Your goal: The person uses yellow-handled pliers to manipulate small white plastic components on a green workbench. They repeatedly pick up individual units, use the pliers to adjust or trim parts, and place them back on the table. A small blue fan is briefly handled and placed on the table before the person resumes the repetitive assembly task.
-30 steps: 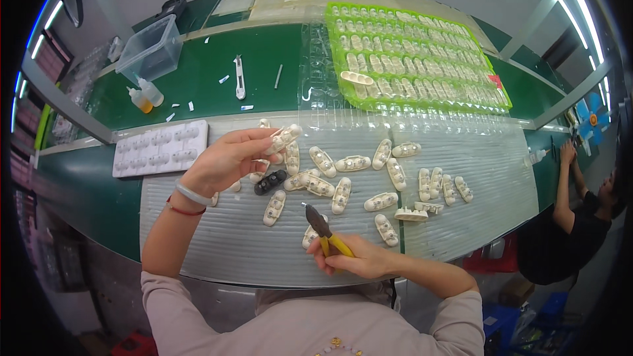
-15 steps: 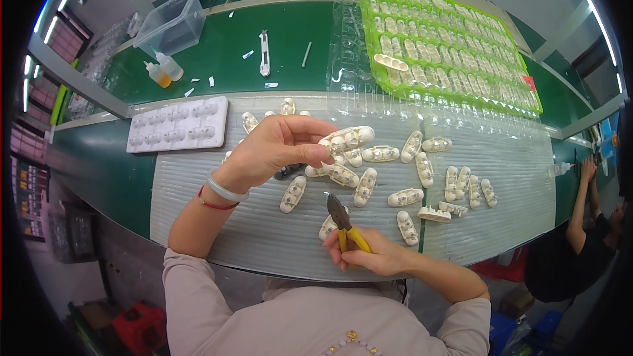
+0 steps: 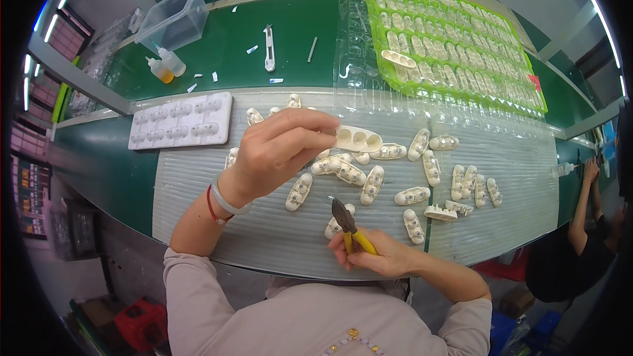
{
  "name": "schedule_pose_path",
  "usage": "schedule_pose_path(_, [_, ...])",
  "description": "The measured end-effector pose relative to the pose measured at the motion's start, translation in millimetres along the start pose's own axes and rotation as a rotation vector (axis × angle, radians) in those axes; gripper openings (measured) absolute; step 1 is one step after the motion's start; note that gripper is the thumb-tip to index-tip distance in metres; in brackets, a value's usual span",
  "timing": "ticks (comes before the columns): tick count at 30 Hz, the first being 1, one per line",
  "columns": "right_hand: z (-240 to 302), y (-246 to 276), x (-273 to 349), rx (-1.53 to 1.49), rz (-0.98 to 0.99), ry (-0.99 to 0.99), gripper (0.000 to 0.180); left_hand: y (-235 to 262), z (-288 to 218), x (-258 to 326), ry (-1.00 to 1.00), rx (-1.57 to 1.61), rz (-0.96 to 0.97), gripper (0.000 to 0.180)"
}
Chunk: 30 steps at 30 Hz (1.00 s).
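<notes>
My left hand (image 3: 273,151) pinches one end of a cream oval plastic shell (image 3: 359,139), its three round hollows turned toward me, held over the bench. In my right hand (image 3: 382,255), near the front edge, is a pair of diagonal cutting pliers (image 3: 343,215) with yellow handles, jaws pointing up and away. Between and around the hands lie several similar cream pieces with small silvery parts, such as the piece (image 3: 372,185) in the middle and the one (image 3: 413,226) to the right of the pliers. Another piece (image 3: 331,227) is partly hidden behind the pliers.
A white tray (image 3: 224,122) with moulded pieces lies at left. Far right, a green tray (image 3: 379,33) full of cream pieces rests on clear plastic trays (image 3: 349,69). Behind are a utility knife (image 3: 270,49), squeeze bottles (image 3: 173,62) and a clear bin (image 3: 173,21). A co-worker sits far right.
My left hand has turned the shell over, so its hollows show instead of the side with silvery parts. My right hand keeps the pliers in nearly the same place.
</notes>
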State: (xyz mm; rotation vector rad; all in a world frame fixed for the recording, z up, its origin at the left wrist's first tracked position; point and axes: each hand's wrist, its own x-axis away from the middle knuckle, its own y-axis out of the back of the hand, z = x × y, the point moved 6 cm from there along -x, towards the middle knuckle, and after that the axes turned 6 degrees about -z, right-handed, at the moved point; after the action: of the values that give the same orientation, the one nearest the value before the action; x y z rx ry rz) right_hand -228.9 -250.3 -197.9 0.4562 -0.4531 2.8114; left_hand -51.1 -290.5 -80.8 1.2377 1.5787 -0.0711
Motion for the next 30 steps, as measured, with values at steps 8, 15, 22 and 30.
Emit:
schedule_pose_path(8, [1,0,0,0.030,-0.002,0.004,0.035,-1,-2,0,-0.059,-0.084,-0.018,0.021])
schedule_pose_path(15, [-2,2,0,-0.019,-0.026,-0.009,0.035,4,73,24,0.770,0.279,-0.053,0.029])
schedule_pose_path(22, [-7,1,-2,-0.050,-0.019,-0.007,0.034,4,82,41,1.093,0.673,-0.095,0.028])
schedule_pose_path(30, [-8,1,-1,-0.047,-0.025,-0.002,0.033,-22,83,6,1.021,0.696,-0.017,0.031])
